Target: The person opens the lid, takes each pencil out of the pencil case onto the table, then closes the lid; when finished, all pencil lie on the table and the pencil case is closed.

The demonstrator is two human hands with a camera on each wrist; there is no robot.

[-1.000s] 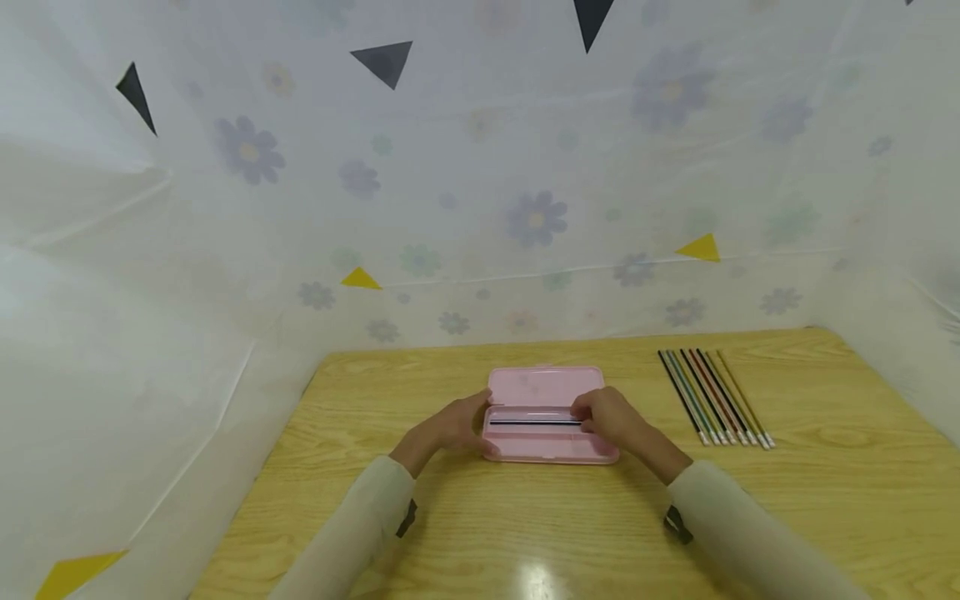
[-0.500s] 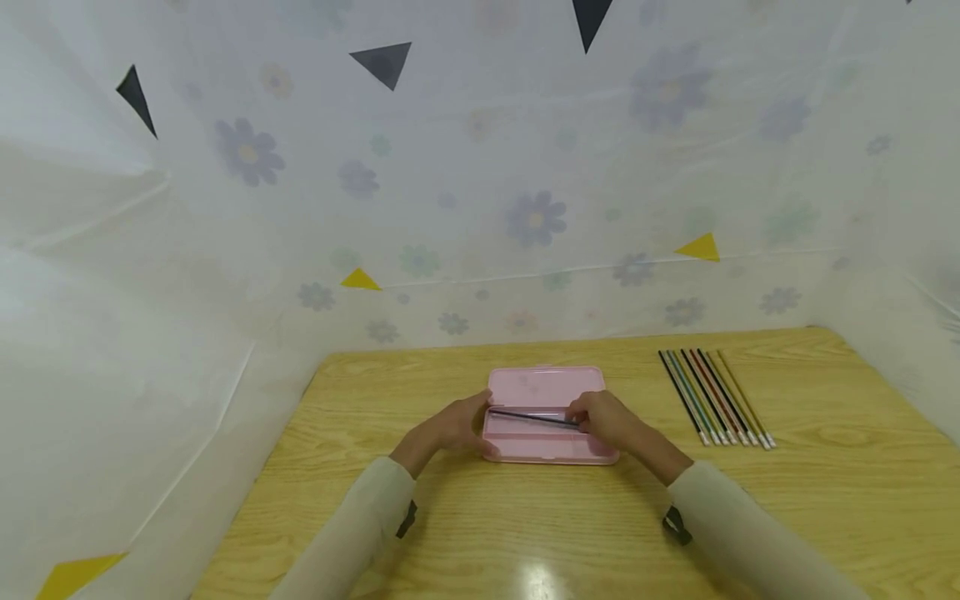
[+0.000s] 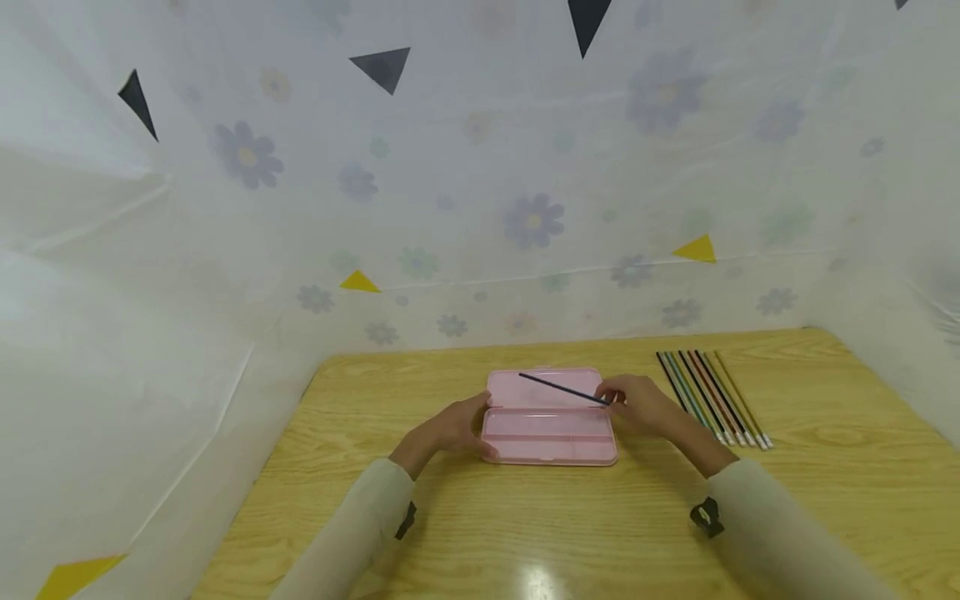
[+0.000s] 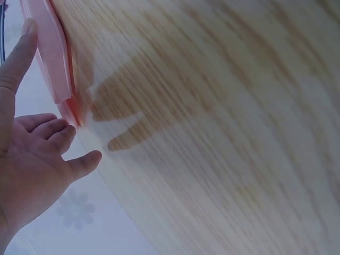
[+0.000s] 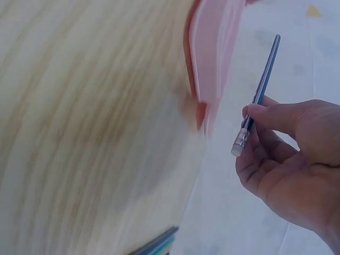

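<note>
A pink pencil case [image 3: 547,417] lies open in the middle of the wooden table [image 3: 480,517], its tray showing nothing inside. My left hand [image 3: 453,429] rests against the case's left end [image 4: 50,48], fingers loosely straight. My right hand [image 3: 637,404] hovers at the case's right end and pinches a dark pencil [image 3: 561,389] near its eraser end [image 5: 240,142]. The pencil slants up and to the left above the lid. In the right wrist view the pencil [image 5: 263,85] stands clear of the case [image 5: 212,58].
A row of several coloured pencils [image 3: 712,396] lies side by side at the table's right, just past my right hand. White flowered sheeting [image 3: 480,208] walls in the table at the back and sides.
The dark pencil lay in the case's tray under my right fingers. My right hand has lifted it out and moved right, tilting its tip up over the lid. The left hand stayed put.
</note>
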